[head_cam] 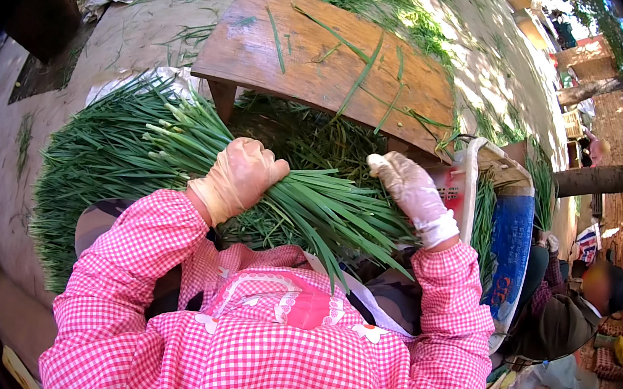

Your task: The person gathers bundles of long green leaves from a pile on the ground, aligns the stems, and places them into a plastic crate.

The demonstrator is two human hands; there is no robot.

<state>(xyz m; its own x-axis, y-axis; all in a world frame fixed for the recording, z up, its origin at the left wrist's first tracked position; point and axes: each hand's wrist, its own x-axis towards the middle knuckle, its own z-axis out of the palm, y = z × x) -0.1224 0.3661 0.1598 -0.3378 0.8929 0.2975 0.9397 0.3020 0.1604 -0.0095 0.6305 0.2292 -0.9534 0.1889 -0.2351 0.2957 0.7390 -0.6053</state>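
My left hand (241, 178), in a thin translucent glove, grips a bunch of green garlic chives (322, 198) around its middle. The pale cut ends point up and left, while the long flat leaves fan out to the right over my lap. Apart from the bunch, my right hand (407, 188) is raised by the plastic crate. It wears a whitish glove with stained fingertips, and its fingers are bent together with nothing seen in them. A large heap of chives (110, 143) lies to my left, its ends facing outward.
A low wooden table (326, 63) with loose leaves stands ahead. On my right is a white crate (471, 184) with a blue printed side, holding chives. Leaf scraps litter the concrete floor (150, 38). A co-worker (562, 321) sits farther right, near a horizontal pole (613, 180).
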